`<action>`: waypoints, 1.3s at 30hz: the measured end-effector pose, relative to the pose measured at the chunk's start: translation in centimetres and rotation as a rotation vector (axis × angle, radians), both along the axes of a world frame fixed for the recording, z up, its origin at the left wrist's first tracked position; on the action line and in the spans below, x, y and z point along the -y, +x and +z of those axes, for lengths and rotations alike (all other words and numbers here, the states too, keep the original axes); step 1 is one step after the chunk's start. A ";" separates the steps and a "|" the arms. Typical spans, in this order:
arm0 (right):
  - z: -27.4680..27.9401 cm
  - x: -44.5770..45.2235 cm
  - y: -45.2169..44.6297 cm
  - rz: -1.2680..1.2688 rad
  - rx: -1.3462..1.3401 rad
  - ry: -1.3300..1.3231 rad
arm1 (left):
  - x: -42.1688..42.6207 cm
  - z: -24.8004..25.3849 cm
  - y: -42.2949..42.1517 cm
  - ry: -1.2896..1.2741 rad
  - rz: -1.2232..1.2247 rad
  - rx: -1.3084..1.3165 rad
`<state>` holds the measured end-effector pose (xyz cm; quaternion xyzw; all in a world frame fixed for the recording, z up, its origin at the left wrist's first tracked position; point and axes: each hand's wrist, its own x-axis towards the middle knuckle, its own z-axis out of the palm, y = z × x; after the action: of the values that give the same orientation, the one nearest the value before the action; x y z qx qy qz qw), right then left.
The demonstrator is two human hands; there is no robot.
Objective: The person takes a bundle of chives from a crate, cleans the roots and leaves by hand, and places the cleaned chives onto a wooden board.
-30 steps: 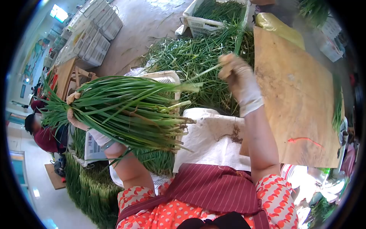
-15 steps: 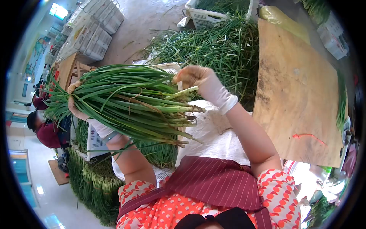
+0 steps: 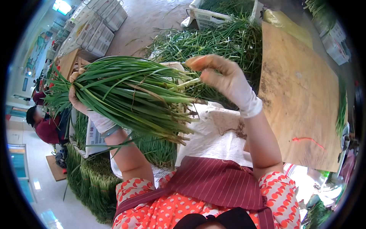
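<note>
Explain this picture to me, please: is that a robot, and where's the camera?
No robot here! These are a person's own two hands, in gloves. The camera sits on that person's head, looking forward and down, so you see what they see.

The left hand holds a big bunch of long green stalks by the leafy end. The right hand is near the root ends, thumb and fingers apart; I can't tell if it touches a stalk.

On the wooden board lies a red string. Beside the board is a messy green pile.
</note>
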<state>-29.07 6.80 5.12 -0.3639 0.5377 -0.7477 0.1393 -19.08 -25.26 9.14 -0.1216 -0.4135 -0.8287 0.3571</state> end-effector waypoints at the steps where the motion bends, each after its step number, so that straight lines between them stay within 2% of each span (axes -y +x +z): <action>1: 0.8 0.2 0.7 -0.166 -0.333 0.194 | -0.3 0.0 -0.2 0.003 -0.002 -0.006; 3: 0.7 2.2 1.7 -0.231 -0.490 0.299 | -1.2 0.5 -0.8 0.067 -0.103 -0.081; 4: 0.8 2.4 1.7 -0.121 -0.444 0.500 | -1.3 0.6 -1.0 0.066 -0.109 -0.085; 5: 0.8 2.5 1.4 -0.126 -0.446 0.499 | -1.3 0.6 -1.1 -0.013 -0.114 -0.102; 7: 0.4 2.8 0.7 0.253 0.293 0.254 | -1.0 0.6 -1.3 -0.096 -0.114 -0.121; 8: 0.0 2.9 0.4 0.298 0.361 0.117 | -0.7 0.5 -1.4 -0.111 -0.121 -0.159; 11: 0.2 3.4 1.5 0.263 0.389 0.173 | -0.7 0.8 -1.6 -0.137 -0.133 -0.208; 13: -0.8 3.9 1.6 0.174 0.337 0.269 | -0.9 1.0 -1.6 -0.139 -0.351 -0.200; 15: -0.7 3.8 1.6 0.140 0.263 0.435 | -0.3 0.8 -1.9 -0.125 -0.292 -0.219; 17: -0.7 3.5 1.4 0.126 0.304 0.385 | -0.3 0.6 -2.1 -0.111 -0.227 -0.240; 19: -1.2 3.2 1.1 0.146 0.470 0.185 | -1.4 0.9 -2.2 0.014 -0.176 -0.250; 21: -1.5 2.8 1.2 0.162 0.567 0.119 | -1.3 0.8 -2.2 0.019 -0.258 -0.243; 23: -2.2 2.4 0.9 0.221 0.615 -0.144 | -1.1 0.8 -2.1 0.024 -0.337 -0.237; 24: -2.1 1.6 0.8 0.225 0.746 -0.265 | -0.9 0.7 -2.0 0.016 -0.325 -0.250; 27: -2.8 -0.2 -0.6 0.086 0.655 -0.221 | 0.2 0.2 -1.5 0.005 -0.308 -0.268; 28: -2.6 0.0 -0.8 -0.031 0.441 -0.022 | 0.6 0.1 -1.4 0.000 -0.310 -0.276; 29: -2.3 0.2 -0.6 -0.033 0.442 -0.020 | 0.8 0.0 -1.4 0.003 -0.311 -0.276; 31: -0.7 1.7 0.2 -0.048 0.030 0.319 | 1.0 -0.1 -1.5 -0.069 -0.353 -0.269; 32: -0.6 2.7 0.4 0.012 -0.004 0.328 | 0.9 -0.1 -1.6 -0.068 -0.354 -0.269; 33: -0.8 3.6 0.3 0.004 -0.209 0.352 | 0.7 -0.1 -1.8 -0.045 -0.341 -0.280; 35: -2.1 5.0 0.1 0.071 -0.029 0.387 | 0.0 0.1 -1.9 -0.026 -0.327 -0.290; 36: -1.9 4.9 0.2 0.072 -0.029 0.385 | -0.5 0.3 -1.9 0.011 -0.328 -0.282; 38: -1.3 4.5 0.4 0.057 0.222 0.292 | -0.7 0.3 -1.7 0.048 -0.326 -0.273; 39: -1.0 4.3 0.6 0.057 0.222 0.293 | -0.7 0.2 -1.6 0.070 -0.305 -0.268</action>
<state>-28.48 2.54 4.12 -0.2698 0.6118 -0.6926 0.2704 -20.64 -24.54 9.36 -0.2795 -0.3103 -0.8634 0.2833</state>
